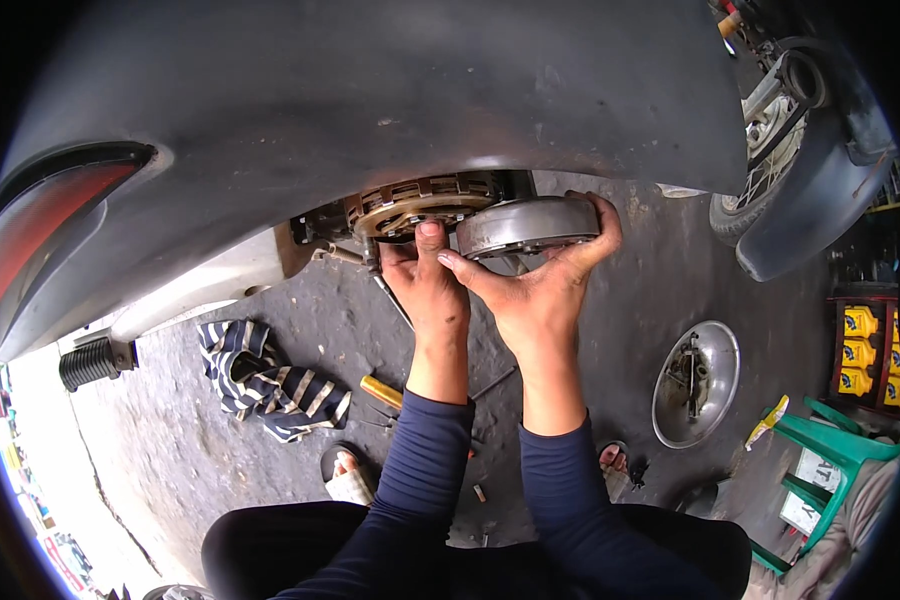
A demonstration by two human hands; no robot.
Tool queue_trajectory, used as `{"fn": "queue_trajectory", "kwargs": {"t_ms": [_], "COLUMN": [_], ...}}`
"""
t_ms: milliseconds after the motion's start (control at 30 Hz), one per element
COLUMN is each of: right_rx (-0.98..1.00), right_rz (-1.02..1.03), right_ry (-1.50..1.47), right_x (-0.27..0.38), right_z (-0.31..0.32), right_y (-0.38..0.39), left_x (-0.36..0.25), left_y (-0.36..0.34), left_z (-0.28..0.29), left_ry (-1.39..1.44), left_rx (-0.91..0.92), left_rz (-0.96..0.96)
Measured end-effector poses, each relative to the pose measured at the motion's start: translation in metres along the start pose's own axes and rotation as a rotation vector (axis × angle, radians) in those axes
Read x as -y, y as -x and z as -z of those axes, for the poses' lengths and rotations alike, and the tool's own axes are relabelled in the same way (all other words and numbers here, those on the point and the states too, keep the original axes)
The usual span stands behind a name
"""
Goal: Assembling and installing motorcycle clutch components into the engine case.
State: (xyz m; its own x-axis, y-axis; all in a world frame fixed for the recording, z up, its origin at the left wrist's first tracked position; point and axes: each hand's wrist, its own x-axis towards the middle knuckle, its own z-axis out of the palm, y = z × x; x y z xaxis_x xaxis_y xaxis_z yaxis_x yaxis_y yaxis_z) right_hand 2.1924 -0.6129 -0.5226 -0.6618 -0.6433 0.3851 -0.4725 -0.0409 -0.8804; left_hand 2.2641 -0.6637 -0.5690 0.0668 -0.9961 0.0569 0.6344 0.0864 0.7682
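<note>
Under the dark body panel [420, 90] of a scooter is a brassy, slotted clutch assembly [390, 208], tilted toward me. My left hand [420, 285] grips it from below, thumb up on its front face, other fingers partly hidden beneath. My right hand [540, 290] is closed on a round silver metal drum [520, 225], just right of the clutch, thumb at its near left edge and fingers curled round the far right side. Whether drum and clutch touch, I cannot tell.
On the floor [290, 480] lie a striped cloth [260, 375], a yellow-handled screwdriver [380, 390] and a metal bowl [695, 345] holding parts. A green plastic stool [830, 450] and rack of yellow bottles [860, 350] stand right. Another wheel [745, 200] is upper right, a red tail light [55, 215] left.
</note>
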Motion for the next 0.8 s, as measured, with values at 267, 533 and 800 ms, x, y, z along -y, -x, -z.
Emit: {"fn": "queue_trajectory", "kwargs": {"t_ms": [267, 533, 800], "right_rx": [0.070, 0.100, -0.297], "right_rz": [-0.054, -0.204, 0.448], "right_ry": [-0.360, -0.511, 0.304], "right_x": [-0.002, 0.041, 0.002], "right_z": [-0.010, 0.031, -0.008], "right_y": [-0.001, -0.003, -0.011], "left_x": [0.001, -0.006, -0.009], "left_y": [-0.007, -0.010, -0.013], "left_z": [0.007, 0.006, 0.004], "left_ry": [0.159, 0.390, 0.321], "left_rx": [0.077, 0.323, 0.262], "left_rz": [0.085, 0.136, 0.189]}}
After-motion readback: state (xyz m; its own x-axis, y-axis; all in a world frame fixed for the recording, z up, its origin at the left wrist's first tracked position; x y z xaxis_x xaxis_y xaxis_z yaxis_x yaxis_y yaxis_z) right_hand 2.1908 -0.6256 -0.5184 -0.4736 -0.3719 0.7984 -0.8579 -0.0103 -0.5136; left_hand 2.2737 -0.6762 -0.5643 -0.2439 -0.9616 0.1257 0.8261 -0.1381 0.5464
